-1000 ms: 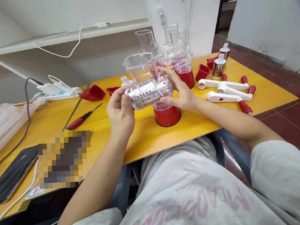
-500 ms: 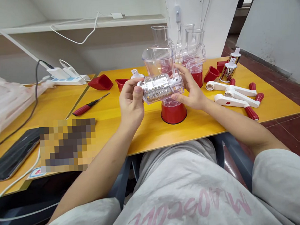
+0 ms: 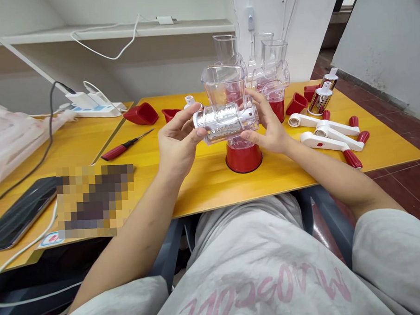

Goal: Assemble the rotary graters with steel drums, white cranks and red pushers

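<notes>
A clear plastic grater housing (image 3: 224, 85) with an upright hopper stands on a red round base (image 3: 244, 158) in front of me. Inside its sideways barrel lies a metal grater drum (image 3: 224, 123), white at both ends. My left hand (image 3: 177, 142) has thumb and fingers around the drum's left end, the thumb low at the rim. On the opposite side, my right hand (image 3: 269, 127) grips the right end of the housing, thumb in front and fingers behind. Some left fingertips are hidden behind the barrel.
Behind stand more clear grater housings (image 3: 273, 57). White crank handles (image 3: 329, 133) with red grips and metal drums (image 3: 320, 99) lie to the right. Left are a red pusher (image 3: 141, 114), a screwdriver (image 3: 126, 146), a power strip (image 3: 98, 110) and a phone (image 3: 22, 212).
My left hand has shifted a little to the left, its thumb now stretched toward the drum's rim and its fingers wider apart. My right hand keeps its place on the housing.
</notes>
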`<state>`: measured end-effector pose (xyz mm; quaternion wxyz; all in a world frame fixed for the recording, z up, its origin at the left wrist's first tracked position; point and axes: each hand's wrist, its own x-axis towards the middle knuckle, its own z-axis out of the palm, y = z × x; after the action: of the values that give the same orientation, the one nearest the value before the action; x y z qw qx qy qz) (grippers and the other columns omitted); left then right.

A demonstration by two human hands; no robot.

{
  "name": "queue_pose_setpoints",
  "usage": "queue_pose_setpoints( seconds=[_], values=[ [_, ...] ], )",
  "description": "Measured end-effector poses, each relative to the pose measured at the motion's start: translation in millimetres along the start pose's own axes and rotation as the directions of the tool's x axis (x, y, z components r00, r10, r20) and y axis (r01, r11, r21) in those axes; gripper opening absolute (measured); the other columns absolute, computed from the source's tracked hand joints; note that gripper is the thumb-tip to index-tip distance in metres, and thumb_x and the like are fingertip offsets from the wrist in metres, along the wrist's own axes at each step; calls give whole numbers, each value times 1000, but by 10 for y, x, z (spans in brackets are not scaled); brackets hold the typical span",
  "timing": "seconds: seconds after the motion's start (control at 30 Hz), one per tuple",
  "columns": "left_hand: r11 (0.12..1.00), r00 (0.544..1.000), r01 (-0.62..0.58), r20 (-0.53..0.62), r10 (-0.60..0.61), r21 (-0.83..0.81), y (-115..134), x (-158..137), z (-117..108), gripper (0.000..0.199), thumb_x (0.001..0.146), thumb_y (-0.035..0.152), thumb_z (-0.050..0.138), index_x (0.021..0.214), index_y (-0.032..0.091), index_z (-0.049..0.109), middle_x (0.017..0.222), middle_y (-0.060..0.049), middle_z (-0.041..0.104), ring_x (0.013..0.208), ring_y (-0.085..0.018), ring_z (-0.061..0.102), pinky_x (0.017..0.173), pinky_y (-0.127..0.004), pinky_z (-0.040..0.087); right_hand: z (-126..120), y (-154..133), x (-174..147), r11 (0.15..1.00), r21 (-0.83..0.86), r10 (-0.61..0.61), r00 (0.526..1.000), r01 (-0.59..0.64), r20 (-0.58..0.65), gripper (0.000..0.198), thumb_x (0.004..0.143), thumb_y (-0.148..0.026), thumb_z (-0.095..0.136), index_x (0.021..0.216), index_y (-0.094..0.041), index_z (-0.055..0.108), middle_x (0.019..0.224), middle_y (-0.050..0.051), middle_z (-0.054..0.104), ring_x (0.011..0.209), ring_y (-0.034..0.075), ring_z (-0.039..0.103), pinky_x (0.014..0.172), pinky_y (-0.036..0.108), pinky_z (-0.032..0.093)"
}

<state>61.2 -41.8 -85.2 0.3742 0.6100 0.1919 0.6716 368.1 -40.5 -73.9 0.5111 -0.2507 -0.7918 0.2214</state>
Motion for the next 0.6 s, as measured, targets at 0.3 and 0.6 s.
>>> queue_pose_setpoints(
  seconds=[0.3, 0.6],
  values=[
    [997, 989, 61, 132, -67, 46, 289, -28, 60, 81, 91, 80, 119, 151, 31, 96, 158, -15, 93, 165, -47, 82, 132, -60, 75, -8, -65, 11, 999, -37, -24, 1000, 24, 14, 131, 100, -105, 90, 201, -34, 46, 198, 17, 58, 178, 50, 63, 151, 77, 58],
    [995, 996, 79, -32, -78, 59, 262, -75, 109, 61, 80, 75, 126, 105, 27, 98, 103, -7, 94, 92, -24, 90, 87, -35, 76, -25, 116, -1, 999, -16, -31, 1000, 31, 4, 136, 94, -107, 95, 199, -35, 49, 205, 16, 52, 188, 53, 55, 157, 80, 50]
  ],
)
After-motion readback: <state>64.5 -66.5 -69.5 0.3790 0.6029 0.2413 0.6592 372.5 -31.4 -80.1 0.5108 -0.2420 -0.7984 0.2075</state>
